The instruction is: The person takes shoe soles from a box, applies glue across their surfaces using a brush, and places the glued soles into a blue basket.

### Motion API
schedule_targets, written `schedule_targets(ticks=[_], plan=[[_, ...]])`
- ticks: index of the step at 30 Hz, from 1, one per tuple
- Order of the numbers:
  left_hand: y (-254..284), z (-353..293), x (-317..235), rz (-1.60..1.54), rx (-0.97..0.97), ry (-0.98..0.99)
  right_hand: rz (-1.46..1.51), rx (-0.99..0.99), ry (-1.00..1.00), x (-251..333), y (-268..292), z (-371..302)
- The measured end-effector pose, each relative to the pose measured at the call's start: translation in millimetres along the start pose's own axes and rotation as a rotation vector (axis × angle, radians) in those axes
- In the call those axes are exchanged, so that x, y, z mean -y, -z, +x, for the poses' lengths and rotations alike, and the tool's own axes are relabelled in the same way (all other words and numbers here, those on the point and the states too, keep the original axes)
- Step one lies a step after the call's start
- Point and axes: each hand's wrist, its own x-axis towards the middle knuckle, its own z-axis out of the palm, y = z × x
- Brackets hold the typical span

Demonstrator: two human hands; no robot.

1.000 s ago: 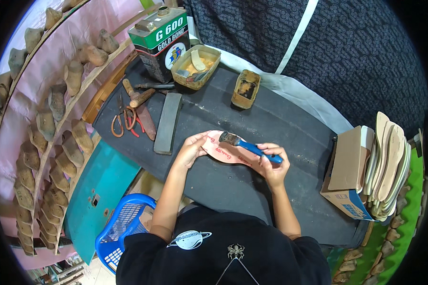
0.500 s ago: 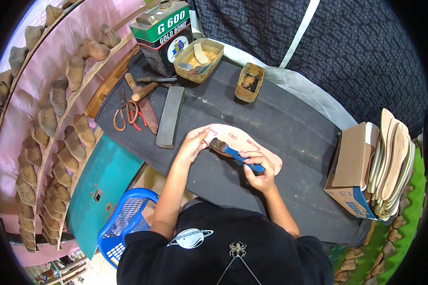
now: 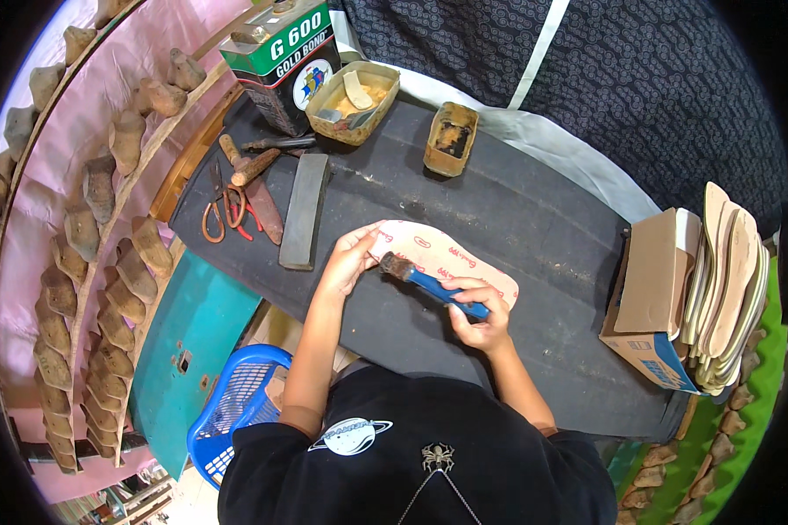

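A pale pink insole (image 3: 446,248) with red print lies at a slant over the dark work table, in front of my body. My left hand (image 3: 352,259) pinches its left end between thumb and fingers. In my right hand (image 3: 480,313) is a glue brush (image 3: 425,282) with a blue handle and short, worn dark bristles. The bristle end is by the insole's near edge, close to my left fingers; whether it touches is hard to tell. The brush handle and my right fingers cover part of the insole's near side.
A grey whetstone-like block (image 3: 304,212), scissors (image 3: 223,206) and a hammer (image 3: 247,163) lie left. Behind stand a metal can (image 3: 280,74), a tub with yellowish residue (image 3: 352,103) and a stained container (image 3: 451,140). At right, a cardboard box (image 3: 646,302) adjoins stacked insoles (image 3: 722,289).
The whole view has shifted slightly. Both hands keep their holds, and the brush's bristle end sits a little nearer the insole's near edge.
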Motion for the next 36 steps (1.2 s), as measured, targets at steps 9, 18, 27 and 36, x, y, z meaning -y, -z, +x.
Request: schedule_targets(ticks=[9,18,27,36], plan=[[-1,0,2,0.043,-0.039,0.013,0.032,-0.088,0.043,-9,22,-3],[-1,2,3,0.123,-0.028,-0.002,0.082,-0.027,-0.132,-9,14,0],[-3,2,7,0.202,-0.07,-0.044,0.3,-0.107,-0.31,-11,6,1],[-4,1,6,0.246,-0.072,-0.06,0.07,-0.062,-0.127,-13,10,-6]])
